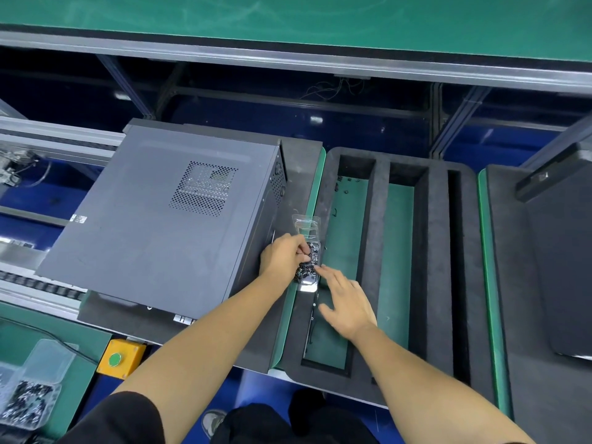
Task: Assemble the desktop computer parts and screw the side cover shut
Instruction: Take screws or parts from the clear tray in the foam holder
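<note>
Your left hand (283, 256) pinches into the clear screw box (308, 256), which sits just right of the case (166, 216), against its rear edge. Your right hand (344, 302) lies flat with fingers spread and relaxed, fingertips touching the box's near end and steadying it. The case lies on its side with the side cover (150, 225) on top, apparently already in place. Take one screw (304, 267) only, grip it by the head, and keep the box pressed down so it doesn't tip towards the foam tray (371, 238) right of the case. A small white label (78, 218) at the case's left edge is too blurred to read; no brand shows.
</note>
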{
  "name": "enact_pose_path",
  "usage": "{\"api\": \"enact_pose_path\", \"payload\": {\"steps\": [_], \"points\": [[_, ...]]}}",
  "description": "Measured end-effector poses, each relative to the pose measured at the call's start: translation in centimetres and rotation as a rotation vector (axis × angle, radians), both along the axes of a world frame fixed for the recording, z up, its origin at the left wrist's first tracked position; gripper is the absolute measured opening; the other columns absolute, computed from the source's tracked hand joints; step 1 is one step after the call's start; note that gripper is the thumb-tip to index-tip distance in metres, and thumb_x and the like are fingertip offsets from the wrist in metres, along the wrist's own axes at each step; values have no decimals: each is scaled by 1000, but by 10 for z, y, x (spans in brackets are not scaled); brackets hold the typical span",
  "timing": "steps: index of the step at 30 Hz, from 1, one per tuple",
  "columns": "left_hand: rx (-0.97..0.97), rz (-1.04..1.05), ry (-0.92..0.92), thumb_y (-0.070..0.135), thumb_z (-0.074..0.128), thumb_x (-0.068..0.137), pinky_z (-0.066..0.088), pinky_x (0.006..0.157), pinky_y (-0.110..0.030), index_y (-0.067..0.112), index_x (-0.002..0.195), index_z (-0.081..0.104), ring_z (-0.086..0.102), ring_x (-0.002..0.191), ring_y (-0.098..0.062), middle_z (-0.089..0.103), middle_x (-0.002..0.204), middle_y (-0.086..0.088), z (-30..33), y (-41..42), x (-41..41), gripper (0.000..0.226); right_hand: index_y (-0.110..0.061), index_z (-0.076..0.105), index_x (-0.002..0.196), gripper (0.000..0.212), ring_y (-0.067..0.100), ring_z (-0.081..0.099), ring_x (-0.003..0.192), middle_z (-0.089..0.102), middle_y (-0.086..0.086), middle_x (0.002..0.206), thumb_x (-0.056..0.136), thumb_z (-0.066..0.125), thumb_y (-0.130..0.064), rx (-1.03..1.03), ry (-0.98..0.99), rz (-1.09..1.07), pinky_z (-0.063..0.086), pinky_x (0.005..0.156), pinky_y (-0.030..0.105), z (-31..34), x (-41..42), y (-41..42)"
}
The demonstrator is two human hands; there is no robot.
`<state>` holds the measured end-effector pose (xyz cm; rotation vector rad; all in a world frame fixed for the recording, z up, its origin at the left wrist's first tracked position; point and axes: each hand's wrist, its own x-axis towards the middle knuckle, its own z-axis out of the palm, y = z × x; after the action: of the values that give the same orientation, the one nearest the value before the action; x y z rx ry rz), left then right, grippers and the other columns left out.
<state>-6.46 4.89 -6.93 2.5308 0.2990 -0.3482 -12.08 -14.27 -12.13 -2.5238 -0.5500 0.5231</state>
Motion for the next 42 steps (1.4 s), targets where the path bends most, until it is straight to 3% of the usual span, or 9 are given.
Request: {"api": "enact_pose_path", "payload": {"steps": [4, 7, 11, 15, 17, 21, 26, 32, 42], "points": [[89, 46, 0, 25, 78, 87, 40, 65, -24, 36, 86, 67, 61, 78, -6, 65, 86, 15, 2, 2, 1, 15, -43, 13, 157, 84, 8, 38, 140, 28, -17, 160, 76, 35, -43, 1, 2, -1, 25, 120, 31, 1, 0, 0], [156, 34, -10, 12, 65, 91, 32, 56, -21, 32, 90, 63, 53, 68, -1, 56, 77, 16, -1, 2, -4, 21, -42, 13, 158, 84, 8, 37, 140, 28, -16, 160, 77, 35, -43, 2, 2, 3, 24, 120, 30, 2, 0, 0], [139, 93, -37, 16, 53, 89, 37, 57, -30, 23, 89, 57, 59, 74, -14, 67, 89, 6, -4, 1, -6, 9, -42, 14, 158, 84, 9, 38, 138, 29, -16, 160, 76, 33, -43, 7, 3, 0, 24, 120, 29, 2, 0, 0], [142, 14, -81, 7, 53, 98, 37, 62, -11, 14, 98, 64, 51, 83, -23, 59, 107, -6, -5, 5, -5, 13, -43, 12, 158, 84, 10, 39, 139, 28, -17, 160, 77, 32, -44, 15, 14, 5, 24, 120, 30, 2, 0, -1], [151, 1, -66, 10, 57, 98, 38, 70, -22, 20, 101, 65, 48, 84, -17, 57, 105, 0, -3, 5, -6, 13, -43, 11, 158, 83, 11, 39, 139, 28, -17, 160, 77, 32, -44, 15, 19, 5, 25, 121, 31, 2, 0, -1], [148, -3, 1, 26, 69, 96, 35, 56, -20, 29, 99, 67, 58, 79, -8, 59, 100, 10, -2, 5, -5, 5, -43, 10, 158, 83, 11, 39, 140, 27, -16, 161, 78, 32, -44, 14, 16, 9, 26, 121, 31, 1, 0, -1], [132, -2, 56, 36, 75, 90, 54, 77, -31, 28, 100, 73, 66, 88, -15, 64, 104, 6, 0, 0, 2, 13, -44, 11, 158, 82, 13, 41, 138, 27, -18, 160, 78, 33, -44, 16, 21, 5, 26, 121, 32, 1, 0, -1], [144, -3, 98, 26, 71, 95, 57, 80, -37, 22, 99, 71, 67, 91, -21, 64, 110, -1, -3, -10, 6, 5, -42, 12, 158, 82, 10, 38, 138, 27, -17, 160, 79, 34, -43, 13, 10, 6, 24, 120, 29, 2, 0, -1], [63, 115, 36, 9, 60, 98, 41, 61, -30, 24, 90, 60, 56, 77, -10, 56, 99, 3, -7, -3, 6, 17, -41, 13, 158, 82, 9, 37, 138, 28, -16, 160, 79, 36, -41, 22, 4, 7, 25, 120, 29, 3, -1, -2]]}}
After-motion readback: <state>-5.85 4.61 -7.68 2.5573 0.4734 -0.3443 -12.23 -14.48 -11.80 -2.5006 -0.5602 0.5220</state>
